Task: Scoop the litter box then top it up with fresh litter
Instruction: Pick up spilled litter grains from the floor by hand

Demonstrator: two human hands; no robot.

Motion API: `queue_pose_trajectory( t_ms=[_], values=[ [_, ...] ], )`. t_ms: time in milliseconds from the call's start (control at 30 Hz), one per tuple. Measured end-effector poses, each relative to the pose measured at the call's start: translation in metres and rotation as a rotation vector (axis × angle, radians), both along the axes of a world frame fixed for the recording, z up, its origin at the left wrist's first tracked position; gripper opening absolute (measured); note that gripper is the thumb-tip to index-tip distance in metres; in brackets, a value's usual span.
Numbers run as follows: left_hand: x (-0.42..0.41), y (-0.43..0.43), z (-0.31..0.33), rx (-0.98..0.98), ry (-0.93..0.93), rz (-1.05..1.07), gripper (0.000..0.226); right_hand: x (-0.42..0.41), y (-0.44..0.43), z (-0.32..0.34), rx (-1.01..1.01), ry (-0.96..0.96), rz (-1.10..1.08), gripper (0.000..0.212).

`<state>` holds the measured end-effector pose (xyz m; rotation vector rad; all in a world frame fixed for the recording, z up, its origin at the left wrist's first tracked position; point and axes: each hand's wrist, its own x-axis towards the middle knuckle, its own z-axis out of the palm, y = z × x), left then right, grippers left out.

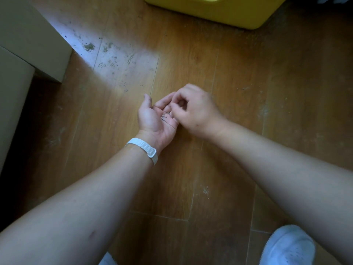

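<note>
Hands: L [155, 119] cupping litter grains [165, 116], R [193, 109] pinching.

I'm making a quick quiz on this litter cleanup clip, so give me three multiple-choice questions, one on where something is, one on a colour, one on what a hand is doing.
1. Where do the gathered litter grains lie?
A. in the cupped left palm
B. on the shoe
C. on the wristband

2. What colour is the plastic bin at the top edge?
A. blue
B. yellow
C. grey

3. How is the right hand held?
A. flat on the floor
B. fingertips pinched together over the left hand
C. gripping a scoop

Answers: 1 A, the small grains sit in the upturned palm. 2 B, its side is bright yellow. 3 B, the fingers close together above the palm, with no tool in view.
</note>
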<state>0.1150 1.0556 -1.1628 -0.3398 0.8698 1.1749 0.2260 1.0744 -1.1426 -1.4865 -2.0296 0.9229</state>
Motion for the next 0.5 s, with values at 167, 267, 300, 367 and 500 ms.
queue_pose_trajectory(
  t_ms=[167,267,300,367,500],
  values=[
    [0.004,0.004,0.02,0.029,0.006,-0.007,0.067,-0.007,-0.015,0.013,-0.037,0.052,0.034,0.008],
    [0.005,0.005,0.03,0.04,-0.012,0.024,0.061,0.004,-0.016,0.028,0.002,0.133,-0.106,0.007],
    [0.004,0.005,0.033,0.046,-0.004,0.023,0.06,0.008,-0.015,0.034,0.025,0.157,-0.163,0.007],
    [0.005,0.006,0.041,0.065,0.011,0.015,0.058,0.016,-0.012,0.044,0.047,0.197,-0.29,0.01],
    [0.008,0.013,0.065,0.104,0.011,0.038,0.056,0.018,-0.003,0.064,-0.14,0.442,-0.555,0.016]
  ],
)
